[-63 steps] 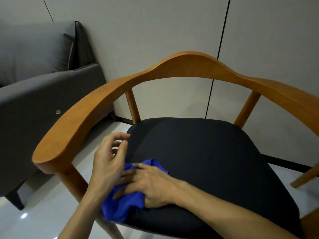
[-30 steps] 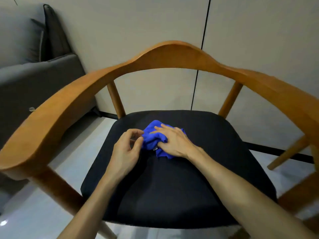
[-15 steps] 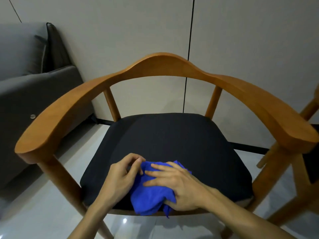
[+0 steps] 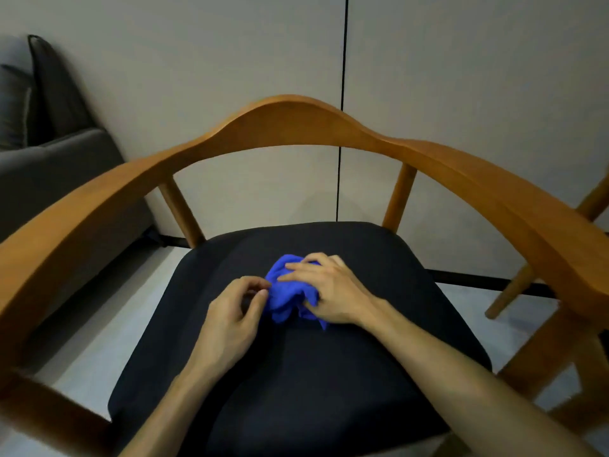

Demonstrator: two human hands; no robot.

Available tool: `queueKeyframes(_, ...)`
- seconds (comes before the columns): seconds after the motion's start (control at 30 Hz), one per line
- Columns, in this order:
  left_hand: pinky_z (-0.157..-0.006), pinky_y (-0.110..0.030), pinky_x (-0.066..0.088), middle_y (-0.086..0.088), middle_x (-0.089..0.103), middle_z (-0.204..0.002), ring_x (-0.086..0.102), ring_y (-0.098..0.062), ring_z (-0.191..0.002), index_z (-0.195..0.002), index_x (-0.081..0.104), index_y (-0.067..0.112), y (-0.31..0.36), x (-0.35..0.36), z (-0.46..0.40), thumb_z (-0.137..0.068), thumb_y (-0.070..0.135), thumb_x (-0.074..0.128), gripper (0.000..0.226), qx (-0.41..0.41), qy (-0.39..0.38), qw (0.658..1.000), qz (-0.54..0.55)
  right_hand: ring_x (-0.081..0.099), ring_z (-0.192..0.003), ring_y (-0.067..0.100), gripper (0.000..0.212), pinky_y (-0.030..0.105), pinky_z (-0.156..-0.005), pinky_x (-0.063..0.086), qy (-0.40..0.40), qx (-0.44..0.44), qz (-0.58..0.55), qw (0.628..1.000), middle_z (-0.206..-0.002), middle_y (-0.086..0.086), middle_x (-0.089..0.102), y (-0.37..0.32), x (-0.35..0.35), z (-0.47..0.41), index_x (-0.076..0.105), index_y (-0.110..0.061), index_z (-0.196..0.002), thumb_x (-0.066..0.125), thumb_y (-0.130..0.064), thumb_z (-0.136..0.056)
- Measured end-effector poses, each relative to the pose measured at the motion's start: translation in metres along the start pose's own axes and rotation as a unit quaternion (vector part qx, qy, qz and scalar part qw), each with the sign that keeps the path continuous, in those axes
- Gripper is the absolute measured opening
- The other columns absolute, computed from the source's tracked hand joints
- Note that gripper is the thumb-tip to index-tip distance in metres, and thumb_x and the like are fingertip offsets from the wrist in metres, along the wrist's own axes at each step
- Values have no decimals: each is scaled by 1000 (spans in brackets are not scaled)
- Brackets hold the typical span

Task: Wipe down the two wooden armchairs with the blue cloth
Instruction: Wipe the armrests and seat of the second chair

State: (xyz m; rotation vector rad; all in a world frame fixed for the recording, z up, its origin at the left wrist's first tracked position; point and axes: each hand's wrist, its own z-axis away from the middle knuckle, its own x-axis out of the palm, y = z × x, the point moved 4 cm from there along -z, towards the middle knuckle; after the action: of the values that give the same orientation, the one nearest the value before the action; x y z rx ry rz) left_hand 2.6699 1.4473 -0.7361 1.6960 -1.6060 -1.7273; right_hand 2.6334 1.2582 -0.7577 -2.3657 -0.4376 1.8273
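Right hand (image 4: 333,291) presses flat on the bunched blue cloth (image 4: 286,291) mid-seat (image 4: 329,374); left hand (image 4: 230,321), fingers loosely curled, seemingly empty. Best: long overlapping strokes.

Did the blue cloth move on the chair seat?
Yes. The blue cloth slid from the front edge of the black seat back toward its middle, nearer the backrest.

right hand (image 4: 329,293) presses blue cloth (image 4: 286,296) on seat (image 4: 329,374).
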Motion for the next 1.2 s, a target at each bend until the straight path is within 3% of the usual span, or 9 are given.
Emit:
queueKeyframes(0.13, -74, -6, 46, 12, 66, -102, 63, 2, -90, -104, 65, 27, -4, 17, -33, -95, 21, 58, 13, 7, -8, 1000, -4, 37, -131, 16, 58, 37, -102, 29, -10, 76, 10, 997, -147, -17, 44, 46, -5, -38, 52, -40, -135, 64, -22, -81)
queueKeyframes(0.37, -81, -20, 51, 10, 67, -99, 62, -2, -89, -105, 65, 26, 6, 55, -85, -95, 24, 56, 14, 22, -36, 999, -13, 37, -132, 20, 55, 41, -104, 28, 17, 185, 31, 982, -144, -17, 47, 105, -10, -62, 48, -44, -134, 59, -26, -83)
queueKeyframes(0.6, -78, -19, 49, 9, 66, -100, 62, -1, -89, -103, 64, 30, 8, 65, -96, -95, 27, 55, 13, -3, -46, 999, -2, 38, -135, 24, 45, 45, -112, 27, 52, 300, 14, 952, -139, -2, 53, 137, -18, -62, 52, -26, -132, 59, -29, -87)
queueKeyframes(0.83, -76, -13, 45, 10, 64, -104, 60, 1, -91, -105, 64, 29, 12, 70, -81, -96, 27, 55, 13, -8, -66, 998, 18, 41, -134, 24, 37, 47, -112, 30, 51, 306, -6, 951, -139, 1, 52, 142, -40, -21, 57, -22, -124, 55, -24, -87)
queueKeyframes(0.97, -75, -13, 45, 9, 63, -103, 61, -1, -89, -105, 64, 28, 24, 80, -71, -96, 26, 55, 13, 0, -71, 997, 31, 26, -144, 18, 55, 44, -115, 22, -1, 267, -1, 964, -152, -4, 40, 126, -41, 3, 42, -36, -142, 52, -28, -89)
queueKeyframes(1.2, -77, -15, 47, 7, 66, -103, 63, -1, -88, -103, 65, 25, 40, 84, -41, -95, 24, 58, 12, 22, -64, 996, 54, 13, -149, 17, 58, 48, -119, 10, -44, 250, -20, 967, -159, -10, 25, 84, -35, 51, 39, -47, -141, 52, -29, -88)
